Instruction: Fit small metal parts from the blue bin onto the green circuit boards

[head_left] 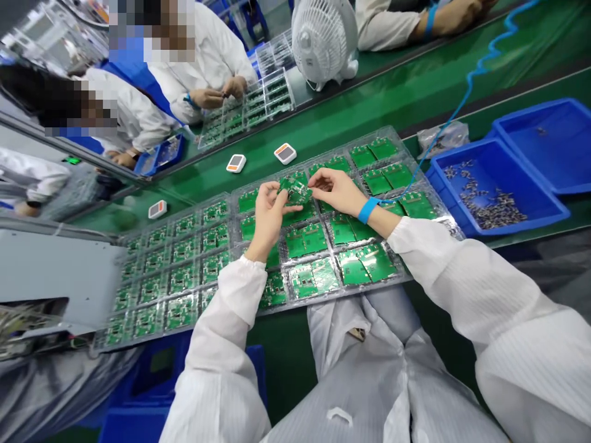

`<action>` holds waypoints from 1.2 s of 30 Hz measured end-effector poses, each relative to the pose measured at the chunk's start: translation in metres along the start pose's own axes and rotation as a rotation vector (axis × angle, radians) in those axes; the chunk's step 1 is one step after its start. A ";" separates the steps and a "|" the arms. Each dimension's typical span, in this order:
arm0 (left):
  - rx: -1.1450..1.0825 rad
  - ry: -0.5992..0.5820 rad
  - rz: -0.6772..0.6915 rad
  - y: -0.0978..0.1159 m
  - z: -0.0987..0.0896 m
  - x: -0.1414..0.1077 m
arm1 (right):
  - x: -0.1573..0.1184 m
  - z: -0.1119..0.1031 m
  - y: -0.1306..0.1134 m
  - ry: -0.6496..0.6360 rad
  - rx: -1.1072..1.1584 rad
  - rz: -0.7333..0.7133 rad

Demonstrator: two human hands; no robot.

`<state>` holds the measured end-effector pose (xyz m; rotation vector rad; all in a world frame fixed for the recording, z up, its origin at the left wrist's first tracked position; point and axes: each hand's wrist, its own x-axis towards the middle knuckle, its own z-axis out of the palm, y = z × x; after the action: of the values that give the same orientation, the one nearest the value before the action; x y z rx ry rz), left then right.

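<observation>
Pinching a green circuit board [295,192] between left hand [270,218] and right hand [337,191] fingers, center frame; clear tray [332,294] pockets mostly full.

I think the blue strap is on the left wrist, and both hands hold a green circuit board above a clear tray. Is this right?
No, the head view shows the blue strap on the right wrist, not the left. The rest is right: the left hand and right hand hold the green circuit board above the clear tray.
</observation>
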<state>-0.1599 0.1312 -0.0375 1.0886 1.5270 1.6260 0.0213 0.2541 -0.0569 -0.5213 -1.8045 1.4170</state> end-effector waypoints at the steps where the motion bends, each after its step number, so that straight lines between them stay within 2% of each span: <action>1: -0.025 0.004 -0.005 -0.001 0.001 -0.002 | 0.000 0.000 0.000 0.004 0.005 -0.004; 7: -0.025 -0.050 0.009 -0.006 0.004 -0.008 | -0.005 0.001 -0.004 -0.023 0.037 0.042; 12: 0.193 -0.110 0.033 -0.001 0.005 -0.013 | -0.007 0.001 -0.007 -0.031 0.053 0.058; 16: 0.378 -0.006 0.164 -0.001 0.000 -0.012 | -0.004 0.000 -0.006 -0.021 0.063 0.016; 18: 0.331 0.043 0.196 -0.004 -0.001 -0.010 | -0.003 -0.001 -0.005 -0.005 0.079 -0.012; 22: 0.157 0.075 0.152 -0.014 -0.002 -0.009 | -0.004 -0.001 -0.006 0.008 0.034 -0.021; 26: 0.247 0.110 0.159 -0.019 -0.004 -0.011 | -0.009 -0.002 -0.010 0.010 -0.058 -0.037; 29: 0.275 0.159 0.238 -0.020 -0.006 -0.010 | -0.011 -0.003 -0.013 0.012 -0.107 -0.061; 31: 0.236 0.148 0.290 -0.023 -0.006 -0.009 | -0.010 -0.003 -0.012 0.000 -0.103 -0.063; 34: 0.170 0.070 0.343 -0.030 -0.006 -0.007 | -0.008 -0.003 -0.006 -0.039 -0.051 -0.057; 36: 0.137 0.037 0.338 -0.036 -0.005 -0.005 | -0.006 -0.003 -0.001 -0.056 -0.016 -0.064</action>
<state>-0.1652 0.1284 -0.0741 1.4637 1.5596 1.7900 0.0277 0.2514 -0.0579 -0.4319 -1.8616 1.3866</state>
